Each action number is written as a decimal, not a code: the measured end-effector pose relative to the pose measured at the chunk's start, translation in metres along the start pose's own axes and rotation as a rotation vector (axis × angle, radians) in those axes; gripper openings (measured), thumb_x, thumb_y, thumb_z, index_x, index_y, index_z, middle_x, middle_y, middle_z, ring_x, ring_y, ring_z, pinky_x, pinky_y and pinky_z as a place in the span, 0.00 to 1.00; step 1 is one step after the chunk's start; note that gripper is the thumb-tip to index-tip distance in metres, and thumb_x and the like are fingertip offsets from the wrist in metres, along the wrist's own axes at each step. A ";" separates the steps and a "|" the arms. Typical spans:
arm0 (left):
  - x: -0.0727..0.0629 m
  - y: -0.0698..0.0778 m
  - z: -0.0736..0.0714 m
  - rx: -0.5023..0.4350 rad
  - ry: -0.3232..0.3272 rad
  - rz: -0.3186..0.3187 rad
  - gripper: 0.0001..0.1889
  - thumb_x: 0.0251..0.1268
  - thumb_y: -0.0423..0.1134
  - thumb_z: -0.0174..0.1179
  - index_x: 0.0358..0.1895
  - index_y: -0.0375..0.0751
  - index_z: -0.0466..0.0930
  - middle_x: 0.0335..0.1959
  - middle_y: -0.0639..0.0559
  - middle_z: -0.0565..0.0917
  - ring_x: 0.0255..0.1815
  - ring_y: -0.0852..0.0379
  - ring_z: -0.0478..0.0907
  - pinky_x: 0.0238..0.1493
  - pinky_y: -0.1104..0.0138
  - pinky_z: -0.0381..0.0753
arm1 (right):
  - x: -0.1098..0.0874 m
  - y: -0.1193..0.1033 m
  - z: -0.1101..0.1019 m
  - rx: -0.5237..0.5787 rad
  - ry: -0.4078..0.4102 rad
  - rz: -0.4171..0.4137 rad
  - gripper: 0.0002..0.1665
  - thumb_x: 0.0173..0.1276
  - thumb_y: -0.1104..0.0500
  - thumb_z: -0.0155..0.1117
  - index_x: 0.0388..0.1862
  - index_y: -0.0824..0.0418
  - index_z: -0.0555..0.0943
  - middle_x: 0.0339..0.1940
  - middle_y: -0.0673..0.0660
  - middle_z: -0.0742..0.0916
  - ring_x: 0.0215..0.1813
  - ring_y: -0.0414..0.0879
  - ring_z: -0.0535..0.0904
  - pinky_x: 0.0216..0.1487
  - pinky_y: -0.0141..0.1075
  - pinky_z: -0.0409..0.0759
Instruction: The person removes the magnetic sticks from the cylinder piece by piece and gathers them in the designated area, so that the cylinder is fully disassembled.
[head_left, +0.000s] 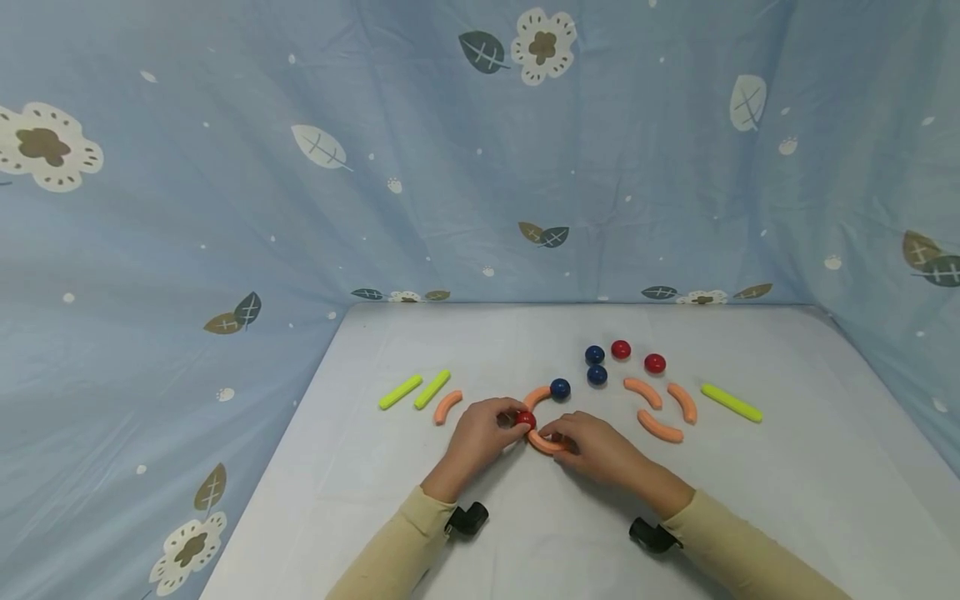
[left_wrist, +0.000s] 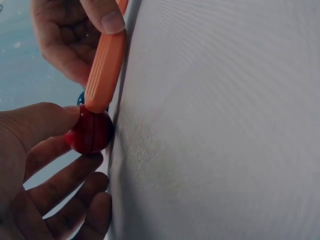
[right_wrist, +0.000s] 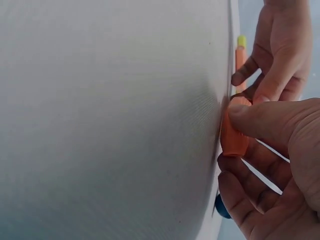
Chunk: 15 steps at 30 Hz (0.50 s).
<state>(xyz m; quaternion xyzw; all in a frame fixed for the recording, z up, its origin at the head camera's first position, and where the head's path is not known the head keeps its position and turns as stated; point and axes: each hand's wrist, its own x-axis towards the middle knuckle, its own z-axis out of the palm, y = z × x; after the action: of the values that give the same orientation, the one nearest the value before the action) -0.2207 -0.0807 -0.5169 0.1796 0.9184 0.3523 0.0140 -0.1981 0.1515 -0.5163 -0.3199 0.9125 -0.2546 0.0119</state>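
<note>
In the head view my left hand (head_left: 482, 432) pinches a red ball (head_left: 527, 420) between thumb and fingers. My right hand (head_left: 597, 446) grips a curved orange stick (head_left: 546, 444) whose near end meets that ball, as the left wrist view also shows with the ball (left_wrist: 91, 132) and the stick (left_wrist: 104, 75). Beyond the red ball, a second curved orange stick (head_left: 536, 397) runs up to a dark blue ball (head_left: 560, 388). In the right wrist view the thumb lies on the orange stick (right_wrist: 235, 131), with fingers on its other side.
Two yellow-green sticks (head_left: 432, 390) and a short orange curve (head_left: 447, 407) lie to the left. At the back right are two blue balls (head_left: 596, 375) and two red balls (head_left: 655, 363). Several orange curves (head_left: 660, 426) and another yellow-green stick (head_left: 731, 402) lie to the right. Patterned blue cloth (head_left: 480, 167) stands behind.
</note>
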 end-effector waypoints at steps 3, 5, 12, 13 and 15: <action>0.002 0.001 0.000 -0.011 -0.008 0.004 0.07 0.66 0.45 0.70 0.45 0.55 0.88 0.38 0.64 0.86 0.41 0.62 0.81 0.43 0.66 0.79 | -0.003 -0.002 -0.003 -0.002 0.006 0.018 0.19 0.64 0.62 0.75 0.54 0.54 0.86 0.42 0.45 0.86 0.43 0.40 0.80 0.42 0.38 0.81; 0.002 0.001 0.001 -0.015 -0.013 0.004 0.07 0.65 0.44 0.70 0.45 0.55 0.89 0.38 0.64 0.86 0.41 0.62 0.81 0.44 0.66 0.80 | -0.006 -0.002 -0.006 0.000 0.013 0.032 0.19 0.64 0.62 0.75 0.54 0.54 0.86 0.41 0.45 0.86 0.43 0.40 0.80 0.42 0.38 0.81; 0.002 0.000 0.001 -0.025 -0.023 -0.028 0.09 0.65 0.45 0.71 0.47 0.55 0.88 0.38 0.65 0.85 0.41 0.63 0.81 0.45 0.65 0.80 | -0.029 0.007 -0.019 0.022 0.066 0.172 0.19 0.67 0.59 0.73 0.57 0.50 0.86 0.43 0.41 0.86 0.42 0.35 0.78 0.43 0.36 0.81; 0.001 0.000 0.000 -0.030 -0.023 -0.031 0.09 0.65 0.45 0.71 0.47 0.54 0.88 0.38 0.65 0.85 0.41 0.62 0.81 0.45 0.65 0.80 | -0.032 0.010 -0.022 0.024 0.073 0.196 0.20 0.67 0.58 0.73 0.57 0.50 0.85 0.43 0.41 0.85 0.42 0.35 0.78 0.43 0.36 0.82; 0.001 0.000 0.000 -0.037 -0.026 -0.040 0.10 0.65 0.45 0.70 0.48 0.55 0.88 0.37 0.65 0.85 0.42 0.62 0.81 0.46 0.65 0.80 | -0.040 0.016 -0.028 0.023 0.084 0.234 0.20 0.67 0.59 0.74 0.58 0.51 0.85 0.43 0.42 0.85 0.42 0.36 0.78 0.43 0.37 0.82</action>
<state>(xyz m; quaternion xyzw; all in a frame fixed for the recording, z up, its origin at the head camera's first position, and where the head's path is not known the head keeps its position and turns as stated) -0.2216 -0.0796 -0.5169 0.1656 0.9149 0.3664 0.0361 -0.1807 0.1988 -0.5055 -0.2001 0.9403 -0.2751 0.0070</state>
